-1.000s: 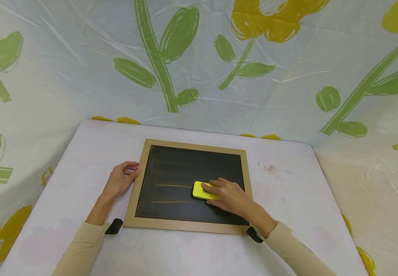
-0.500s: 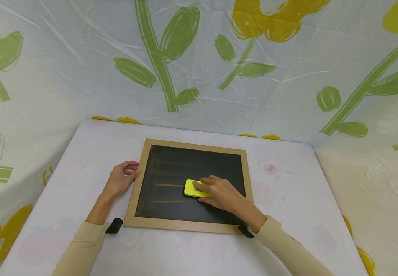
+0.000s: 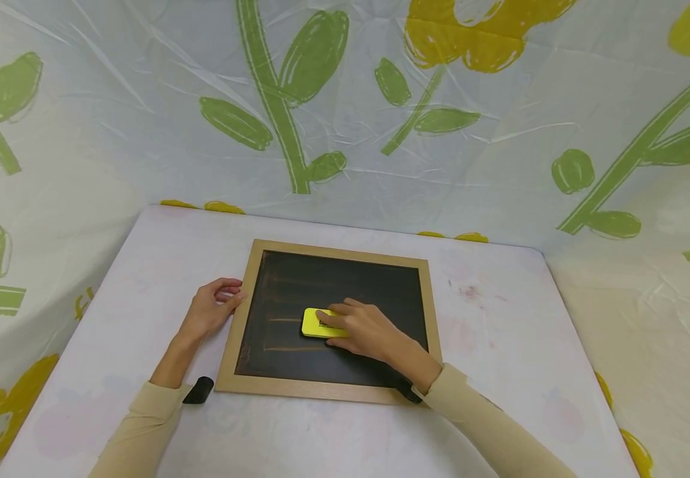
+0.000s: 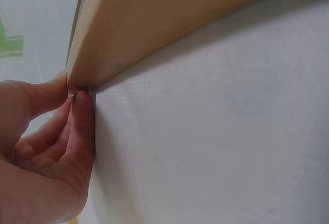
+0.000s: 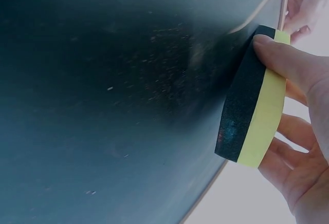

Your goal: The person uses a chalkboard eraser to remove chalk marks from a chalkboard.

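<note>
A small chalkboard [image 3: 285,292] with a light wooden frame lies on the table. Two orange-brown chalk lines show on its lower left, above and below the eraser's level, with faint smears higher up. My right hand [image 3: 368,332] grips a yellow eraser [image 3: 311,322] with a black felt base, thumb on one side and fingers on the other. In the right wrist view, the eraser [image 5: 262,121] sits against the board, and chalk crumbs dot the dark surface. My left hand [image 3: 208,311] holds the frame's left edge; the left wrist view shows thumb and fingertips pinching the wooden frame [image 4: 118,34].
The white table [image 3: 500,345] bears a few reddish-brown smudges [image 3: 470,291] right of the board. A flower-printed sheet [image 3: 159,99] hangs behind and at both sides. A black strap end [image 3: 198,390] sticks out from the left cuff.
My right hand has slid the eraser leftward across the board, and the upper chalk line has become shorter. The left hand stays at the frame's left edge.
</note>
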`<state>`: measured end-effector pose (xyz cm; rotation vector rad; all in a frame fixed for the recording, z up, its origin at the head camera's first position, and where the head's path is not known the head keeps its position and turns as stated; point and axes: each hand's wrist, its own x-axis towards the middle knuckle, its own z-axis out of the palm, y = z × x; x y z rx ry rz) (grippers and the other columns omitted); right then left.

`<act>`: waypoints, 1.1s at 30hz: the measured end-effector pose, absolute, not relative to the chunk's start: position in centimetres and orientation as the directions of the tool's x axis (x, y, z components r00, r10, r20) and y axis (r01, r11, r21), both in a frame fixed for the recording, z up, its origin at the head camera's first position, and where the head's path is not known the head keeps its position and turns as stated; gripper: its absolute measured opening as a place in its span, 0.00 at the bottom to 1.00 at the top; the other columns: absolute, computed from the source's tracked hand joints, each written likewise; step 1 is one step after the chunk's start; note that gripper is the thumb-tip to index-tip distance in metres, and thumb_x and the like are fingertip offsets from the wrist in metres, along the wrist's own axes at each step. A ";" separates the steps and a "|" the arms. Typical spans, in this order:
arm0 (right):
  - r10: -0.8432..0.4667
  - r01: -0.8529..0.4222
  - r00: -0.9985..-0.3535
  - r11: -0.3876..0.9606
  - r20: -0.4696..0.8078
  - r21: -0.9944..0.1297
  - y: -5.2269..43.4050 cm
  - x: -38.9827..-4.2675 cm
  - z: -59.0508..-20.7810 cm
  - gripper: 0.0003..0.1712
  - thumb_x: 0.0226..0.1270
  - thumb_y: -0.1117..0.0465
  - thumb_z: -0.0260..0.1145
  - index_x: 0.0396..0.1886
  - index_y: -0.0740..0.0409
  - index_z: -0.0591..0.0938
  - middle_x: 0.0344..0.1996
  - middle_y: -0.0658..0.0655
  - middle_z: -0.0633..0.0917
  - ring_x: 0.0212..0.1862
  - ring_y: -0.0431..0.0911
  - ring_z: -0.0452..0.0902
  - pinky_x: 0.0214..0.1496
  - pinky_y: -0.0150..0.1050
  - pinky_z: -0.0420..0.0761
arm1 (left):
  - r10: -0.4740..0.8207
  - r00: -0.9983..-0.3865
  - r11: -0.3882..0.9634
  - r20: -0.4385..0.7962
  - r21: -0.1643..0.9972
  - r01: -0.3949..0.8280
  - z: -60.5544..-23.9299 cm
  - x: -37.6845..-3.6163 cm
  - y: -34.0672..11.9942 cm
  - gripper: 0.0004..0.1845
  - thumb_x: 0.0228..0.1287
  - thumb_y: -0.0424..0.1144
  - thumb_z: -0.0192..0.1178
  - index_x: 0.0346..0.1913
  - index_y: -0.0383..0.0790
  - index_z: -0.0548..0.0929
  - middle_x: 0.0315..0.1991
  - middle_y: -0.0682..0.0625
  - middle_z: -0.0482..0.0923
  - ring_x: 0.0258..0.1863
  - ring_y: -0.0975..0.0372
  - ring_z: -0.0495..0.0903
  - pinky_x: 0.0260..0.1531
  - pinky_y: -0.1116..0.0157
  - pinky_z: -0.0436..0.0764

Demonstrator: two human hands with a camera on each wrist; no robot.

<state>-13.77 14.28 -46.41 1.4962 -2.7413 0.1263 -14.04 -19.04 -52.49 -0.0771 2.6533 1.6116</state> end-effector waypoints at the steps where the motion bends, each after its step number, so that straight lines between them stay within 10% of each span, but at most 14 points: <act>1: -0.841 -0.842 -0.539 0.536 0.052 -0.060 14.1 -13.8 -46.4 0.32 0.66 0.48 0.75 0.67 0.53 0.82 0.55 0.58 0.87 0.49 0.50 0.82 0.47 0.39 0.85 | -0.024 -0.998 0.459 -0.059 0.886 -0.064 -52.5 -14.0 -19.0 0.19 0.73 0.35 0.64 0.60 0.25 0.79 0.49 0.33 0.82 0.40 0.52 0.83 0.31 0.74 0.80; 33: -0.878 -0.877 -0.480 0.479 0.002 -0.015 7.7 -14.8 -46.3 0.29 0.68 0.47 0.73 0.67 0.48 0.81 0.56 0.55 0.86 0.49 0.48 0.81 0.47 0.37 0.84 | -0.037 -0.994 0.486 -0.099 0.868 -0.104 -52.1 -13.8 -18.8 0.20 0.74 0.35 0.62 0.62 0.26 0.78 0.51 0.33 0.81 0.42 0.49 0.82 0.32 0.75 0.79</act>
